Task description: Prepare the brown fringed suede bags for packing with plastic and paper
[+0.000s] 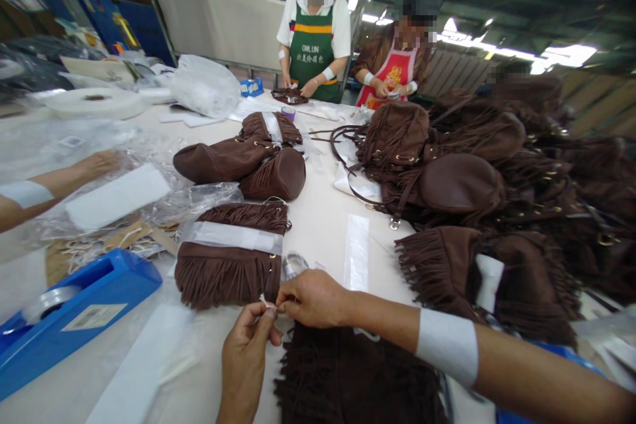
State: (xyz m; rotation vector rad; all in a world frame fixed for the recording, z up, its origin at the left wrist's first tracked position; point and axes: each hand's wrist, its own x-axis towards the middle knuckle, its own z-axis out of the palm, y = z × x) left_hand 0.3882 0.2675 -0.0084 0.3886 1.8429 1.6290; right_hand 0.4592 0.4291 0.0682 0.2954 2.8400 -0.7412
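At the near edge of the pale worktable (pixel 322 225), my left hand (pixel 246 358) and right hand (pixel 311 297) meet fingertip to fingertip, both pinching a small whitish scrap (pixel 271 305) between thumb and forefinger; what the scrap is I cannot tell. The other fingers of each hand are curled in. Right below my hands lies a dark brown suede fringed bag (pixel 348 377), its fringe touching my left wrist. Just beyond my hands sits a second brown fringed suede bag wrapped with a white paper band (pixel 233 255), and a small clear tape roll (pixel 294 265) stands just beside it, close to my right knuckles. A blue plastic tape dispenser (pixel 74 311) rests to my left, well apart. A heap of brown fringed bags (pixel 497 172) fills the right side of the table. Across it, two people in aprons (pixel 313 46) work, and another person's forearm (pixel 54 182) lies on clear plastic wrapping (pixel 199 199) at far left.
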